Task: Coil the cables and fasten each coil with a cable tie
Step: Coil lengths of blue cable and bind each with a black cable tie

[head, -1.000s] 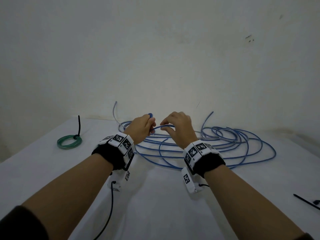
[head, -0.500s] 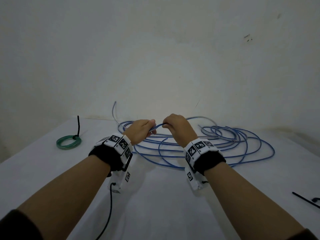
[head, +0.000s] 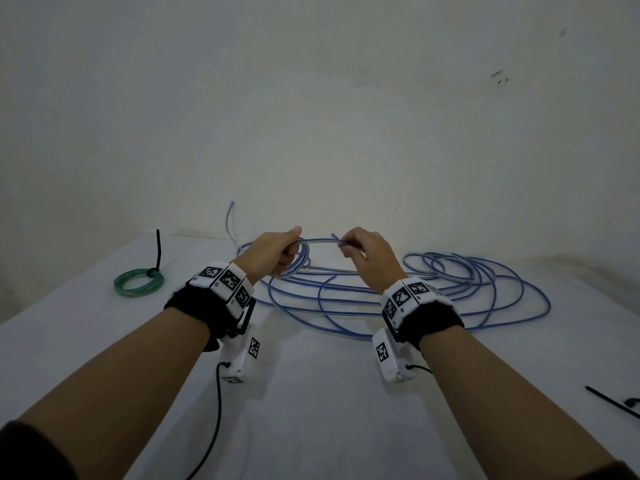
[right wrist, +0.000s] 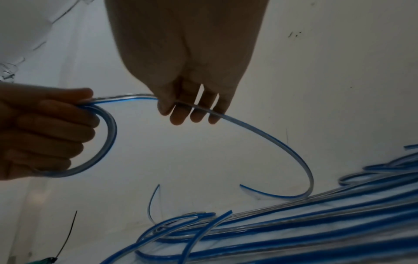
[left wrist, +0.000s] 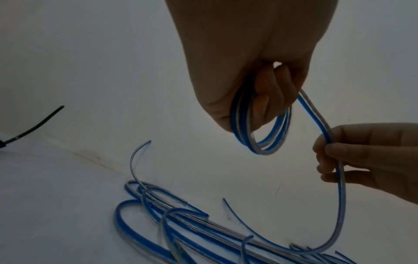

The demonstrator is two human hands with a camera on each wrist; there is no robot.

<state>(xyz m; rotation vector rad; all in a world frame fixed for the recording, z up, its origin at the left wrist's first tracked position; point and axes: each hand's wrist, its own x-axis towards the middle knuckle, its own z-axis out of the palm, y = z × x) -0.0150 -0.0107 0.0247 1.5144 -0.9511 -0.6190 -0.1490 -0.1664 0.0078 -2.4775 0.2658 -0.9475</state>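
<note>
Meanwhile, the left hand (head: 273, 252) gripped a small coil (left wrist: 262, 128) of the blue cable (head: 485, 292), fingers curled through its loops (two or three turns, as the left wrist view showed), while the right hand (head: 367, 259) pinched the free run of the same cable between thumb and fingers (right wrist: 178, 114), just beside the coil. Compared with a second earlier, when the two hands met close together over the pile, they had drawn apart, and a short span of cable now stretched between them above the table (head: 329, 410); this suggested a fresh length had been pulled out for the next turn. The bulk of the blue cable still lay loose and sprawling on the table beyond the hands, so the coiling appeared to be at an early stage. A green coil (head: 138, 282), already fastened with a black cable tie (head: 158, 251), lay well apart at the far left and was unmoved. Another black cable tie (head: 609, 405) lay at the near right edge, untouched. The likely hazard was tangling where the loose loops crossed one another.
</note>
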